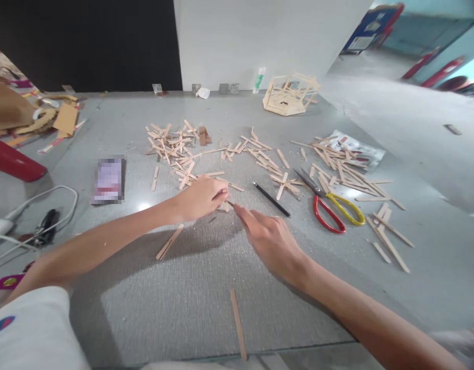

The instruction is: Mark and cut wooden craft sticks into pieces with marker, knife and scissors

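Observation:
My left hand (204, 198) is closed in a pinch over the middle of the table. A short pale end of a wooden craft stick (224, 207) shows under its fingertips; the fingers hide the rest. My right hand (273, 244) is closed too, its forefinger stretched along a thin, dark, narrow tool (230, 204) whose kind I cannot make out. The tool's tip points at the left fingers, close to the stick. Near the left wrist lies a pair of craft sticks (169, 242). A black pen (271, 199) rests just beyond my right hand.
Scissors with red and yellow handles (329, 203) lie to the right, beside a heap of craft sticks (345, 167). Another heap (171, 144) is at the back. A stick-built frame (291, 97) and a glue stick (259, 80) stand at the wall. A phone-like object (109, 180) lies left.

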Motion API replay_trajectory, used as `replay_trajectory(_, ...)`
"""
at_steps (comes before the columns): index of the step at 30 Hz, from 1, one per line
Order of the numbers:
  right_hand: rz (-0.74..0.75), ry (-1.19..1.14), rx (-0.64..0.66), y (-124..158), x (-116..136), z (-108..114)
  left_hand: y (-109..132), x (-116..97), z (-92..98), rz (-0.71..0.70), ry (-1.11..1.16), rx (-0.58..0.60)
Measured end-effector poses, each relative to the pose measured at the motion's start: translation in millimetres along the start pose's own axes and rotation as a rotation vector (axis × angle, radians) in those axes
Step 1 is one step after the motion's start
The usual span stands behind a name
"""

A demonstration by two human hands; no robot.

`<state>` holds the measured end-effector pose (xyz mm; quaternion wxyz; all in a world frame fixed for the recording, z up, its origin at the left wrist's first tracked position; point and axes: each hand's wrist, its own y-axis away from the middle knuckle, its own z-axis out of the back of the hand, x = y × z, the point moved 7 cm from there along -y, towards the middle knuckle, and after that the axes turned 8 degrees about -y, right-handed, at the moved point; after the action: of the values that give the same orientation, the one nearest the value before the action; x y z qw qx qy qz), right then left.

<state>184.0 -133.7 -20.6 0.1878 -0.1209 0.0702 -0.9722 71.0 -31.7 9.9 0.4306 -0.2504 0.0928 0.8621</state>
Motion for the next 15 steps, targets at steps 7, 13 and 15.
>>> replay_trajectory(7,-0.009,0.06,0.014,7,8,-3,-2,-2,-1.2,-0.027,-0.074,-0.045)
replay_trajectory(13,0.019,0.121,0.046,7,16,-2,-2,-1,-3.4,-0.039,-0.071,-0.056)
replay_trajectory(15,0.006,0.137,0.063,7,14,-6,-1,-2,-3.2,-0.04,-0.057,-0.057)
